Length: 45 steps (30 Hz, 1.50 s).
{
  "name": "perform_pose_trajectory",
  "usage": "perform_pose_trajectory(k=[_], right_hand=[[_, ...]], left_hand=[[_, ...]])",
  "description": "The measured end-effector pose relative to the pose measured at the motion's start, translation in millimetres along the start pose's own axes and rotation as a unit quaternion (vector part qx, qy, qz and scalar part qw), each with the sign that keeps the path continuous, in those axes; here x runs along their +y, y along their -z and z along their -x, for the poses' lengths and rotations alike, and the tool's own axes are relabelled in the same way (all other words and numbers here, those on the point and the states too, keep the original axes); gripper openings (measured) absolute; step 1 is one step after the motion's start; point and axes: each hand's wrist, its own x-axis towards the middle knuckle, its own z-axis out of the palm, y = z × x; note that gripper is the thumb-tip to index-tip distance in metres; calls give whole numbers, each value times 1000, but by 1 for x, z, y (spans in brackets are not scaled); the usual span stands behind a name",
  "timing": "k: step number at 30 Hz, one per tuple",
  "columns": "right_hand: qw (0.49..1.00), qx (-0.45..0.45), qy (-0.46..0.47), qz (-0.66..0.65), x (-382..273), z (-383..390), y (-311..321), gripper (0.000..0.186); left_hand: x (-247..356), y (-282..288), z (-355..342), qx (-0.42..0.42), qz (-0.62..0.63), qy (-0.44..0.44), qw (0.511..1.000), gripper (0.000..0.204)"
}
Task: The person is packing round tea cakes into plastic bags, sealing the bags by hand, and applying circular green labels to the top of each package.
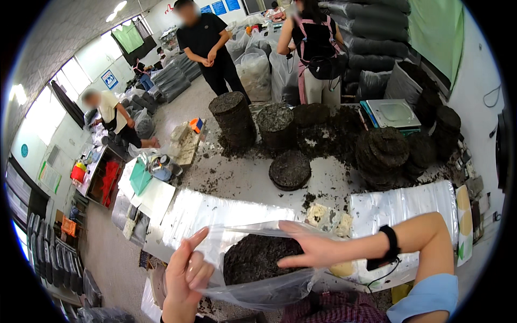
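My left hand (191,266) grips the rim of a clear plastic bag (253,299) at the bottom centre, its index finger raised and the other fingers curled. Inside the bag lies a dark, crumbly round mass (253,261). My right hand (307,247) reaches into the bag's mouth from the right, thumb and fingers spread, with the fingertips at the plastic and partly behind it. A black band (389,242) circles that wrist. Just beyond the bag, stacks of flat clear bags (404,204) lie on the table (231,177) beside small pale crumpled pieces (323,215).
Dark cylindrical blocks (231,121), a short disc (289,172) and loose crumbs cover parts of the table. A silver scale (390,116) sits back right, a teal folder (141,175) left. Co-workers stand beyond (204,43) (312,54) and at left (110,116), among filled bags (253,75).
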Motion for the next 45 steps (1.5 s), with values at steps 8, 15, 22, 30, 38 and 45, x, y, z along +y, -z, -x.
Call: perform_pose_trajectory(k=[8, 15, 22, 30, 38, 45], right_hand=[[918, 230, -230, -228, 225, -74, 68, 47], [741, 287, -592, -134, 427, -151, -34, 89], [716, 363, -554, -221, 419, -166, -39, 82], [671, 319, -255, -619, 267, -116, 30, 31], [884, 107, -42, -454, -4, -66, 51, 69], [976, -190, 41, -101, -80, -32, 59, 59]], left_hand=[[6, 44, -12, 38, 47, -32, 998, 46], [13, 77, 20, 35, 43, -52, 997, 45], [12, 45, 9, 65, 31, -85, 994, 44], [5, 39, 17, 105, 78, -61, 989, 43], [11, 38, 1, 89, 107, -88, 986, 46], [25, 20, 63, 45, -207, -116, 970, 47]])
